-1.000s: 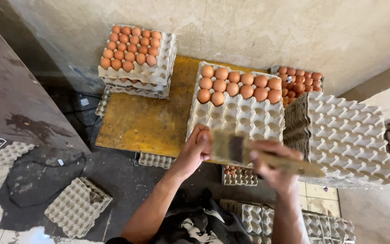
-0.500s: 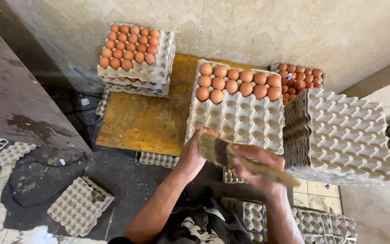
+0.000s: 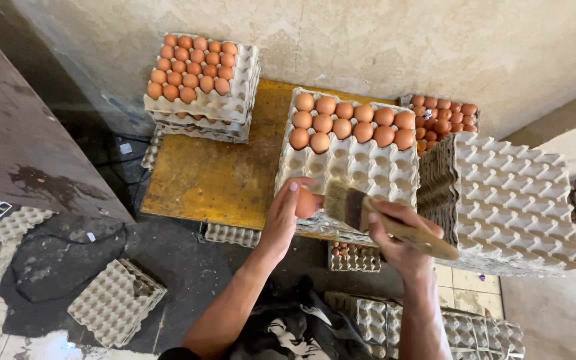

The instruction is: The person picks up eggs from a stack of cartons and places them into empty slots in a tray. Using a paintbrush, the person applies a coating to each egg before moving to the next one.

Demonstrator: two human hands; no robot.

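Nearest, at the bottom edge: dark clothing, and stacked empty grey egg trays (image 3: 435,327) on the floor.

Above that, both forearms reaching forward. Left hand (image 3: 287,212) curled around a brown egg (image 3: 307,203), thumb over the top and fingers closed beneath it, egg raised just in front of the near edge of the half-filled tray (image 3: 351,167). Right hand (image 3: 398,233) wrapped shut around the wooden handle of a flat paintbrush (image 3: 385,217), bristles pointing left and meeting the egg, handle running down to the right past the wrist.

Lower left, on the dark floor: one loose empty tray (image 3: 116,301) lying tilted, another (image 3: 18,223) further left.

Beyond the hands: the half-filled tray atop a stack on the yellow wooden board (image 3: 215,177), brown eggs filling its far rows only, near cups bare. Just right of it, a tall stack of empty trays (image 3: 511,203).

Farther back: a stack topped by a nearly full tray of eggs (image 3: 198,77) at the board's left corner, another tray of eggs (image 3: 445,117) behind the tall stack, against the stained plaster wall (image 3: 381,40).
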